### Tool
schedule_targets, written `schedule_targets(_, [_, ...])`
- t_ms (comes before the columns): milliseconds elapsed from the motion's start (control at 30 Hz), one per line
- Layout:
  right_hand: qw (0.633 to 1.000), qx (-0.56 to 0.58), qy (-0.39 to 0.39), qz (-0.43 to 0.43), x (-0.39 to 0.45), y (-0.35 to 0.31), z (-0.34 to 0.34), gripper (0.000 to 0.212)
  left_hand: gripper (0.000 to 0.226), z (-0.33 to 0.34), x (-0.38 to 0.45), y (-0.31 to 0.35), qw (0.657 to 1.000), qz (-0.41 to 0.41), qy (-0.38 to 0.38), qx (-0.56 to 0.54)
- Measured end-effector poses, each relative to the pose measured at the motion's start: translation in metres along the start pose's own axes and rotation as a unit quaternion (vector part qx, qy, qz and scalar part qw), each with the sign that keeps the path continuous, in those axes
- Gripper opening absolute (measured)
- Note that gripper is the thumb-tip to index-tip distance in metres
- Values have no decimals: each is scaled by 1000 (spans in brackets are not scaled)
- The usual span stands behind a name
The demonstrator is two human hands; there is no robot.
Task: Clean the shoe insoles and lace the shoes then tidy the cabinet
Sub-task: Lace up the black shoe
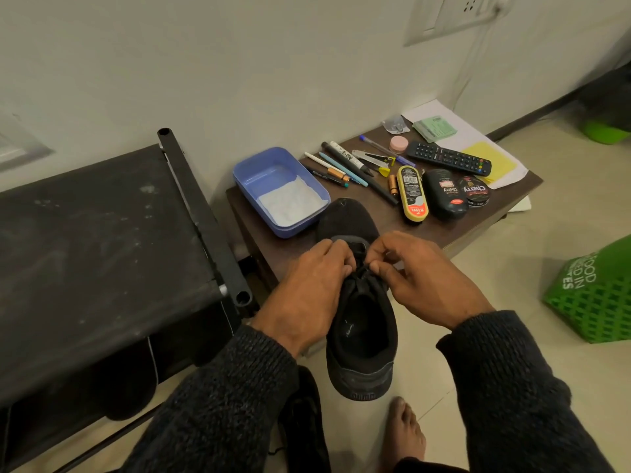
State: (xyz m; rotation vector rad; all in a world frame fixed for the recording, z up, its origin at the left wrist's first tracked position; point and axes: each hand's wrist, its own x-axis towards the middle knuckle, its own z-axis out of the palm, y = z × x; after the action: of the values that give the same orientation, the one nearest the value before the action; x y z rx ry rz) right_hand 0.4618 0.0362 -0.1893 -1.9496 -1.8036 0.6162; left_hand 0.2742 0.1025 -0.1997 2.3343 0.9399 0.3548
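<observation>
So the black shoe (362, 322) is sitting heel toward the person, with its toe up on the front edge of the low brown table (382, 213) and its heel hanging out over the floor. Looks like a soft knit trainer, light and floppy in the upper with a stiffer sole, so I'd guess it slides around if you tug hard. Best place to steady it is probably the sides by the eyelets, which is about where both hands are.

The left hand (307, 288) has its fingers curled in and pinching at the lace (363, 273) near the top of the tongue. The right hand (423, 278) is doing the same from the other side, thumb and fingertips nipped together on it. The lace is thin, black on black, so hard to follow.

Nearest the person, a bare foot (403, 435) is on the floor tiles, with something dark and flat beside it, maybe the other shoe or an insole, can't tell. To the left is a dusty black rack (102, 240).

Further back, a blue tub (280, 191) with white powder sits just beside the toe, so it's easy to knock. Past it are pens, a shoe polish bottle (412, 193), a remote (449, 158) and papers at the far corner.
</observation>
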Motion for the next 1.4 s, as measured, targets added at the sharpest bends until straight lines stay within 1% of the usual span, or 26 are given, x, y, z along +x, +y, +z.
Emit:
schedule_targets(167, [998, 51, -4, 32, -1, 4, -1, 14, 11, 7, 0, 5, 998, -32, 39, -33])
schedule_targets(300, [993, 89, 32, 63, 1, 4, -1, 10, 10, 4, 1, 5, 989, -74, 70, -106])
schedule_targets(333, [994, 75, 38, 62, 2, 4, 1, 10, 10, 4, 2, 4, 988, -78, 77, -107])
schedule_targets(400, [997, 40, 46, 52, 4, 2, 4, 8, 9, 6, 5, 2, 992, -68, 82, -72])
schedule_targets(500, [998, 27, 42, 42, 7, -1, 8, 8, 7, 9, 7, 0, 994, -55, 82, -43])
schedule_targets(600, [998, 20, 29, 45, 7, 3, 5, 11, 8, 9, 9, 0, 995, -61, 68, -26])
schedule_targets(700, [998, 37, 28, 52, 5, 5, 3, 12, 9, 8, 10, 2, 993, -76, 73, -48])
schedule_targets(767, [996, 46, 42, 57, 6, 3, 4, 6, 8, 8, 11, 2, 994, -71, 70, -48])
schedule_targets(900, [997, 24, 43, 67, 16, -3, 14, 7, 8, 10, 11, -2, 995, -59, 69, -45])
schedule_targets(1000, [993, 18, 74, 91, 23, -7, 19, 7, 8, 10, 9, -3, 992, -77, 81, -56])
schedule_targets(1100, [987, 92, 66, 112, 19, -13, 5, 7, 4, 7, 3, 1, 984, -113, 98, -97])
schedule_targets(1133, [985, 128, 49, 103, 13, -15, -1, 8, 2, 6, -3, 5, 981, -114, 113, -106])
schedule_targets(1167, [983, 157, 22, 88, 6, -17, -6, 14, 3, 6, -11, 9, 980, -104, 134, -101])
schedule_targets(1233, [984, 159, -47, 65, -11, -20, -13, 37, 11, 5, -30, 21, 981, -79, 164, -71])
schedule_targets(1300, [991, 89, -86, 57, -25, -22, -9, 59, 23, 5, -43, 27, 984, -80, 153, -43])
schedule_targets(1367, [997, -13, -56, 49, -27, -26, 2, 69, 33, 5, -44, 26, 988, -107, 114, -12])
schedule_targets(1400, [997, -62, -31, 40, -25, -30, 9, 69, 35, 5, -44, 23, 988, -118, 101, -2])
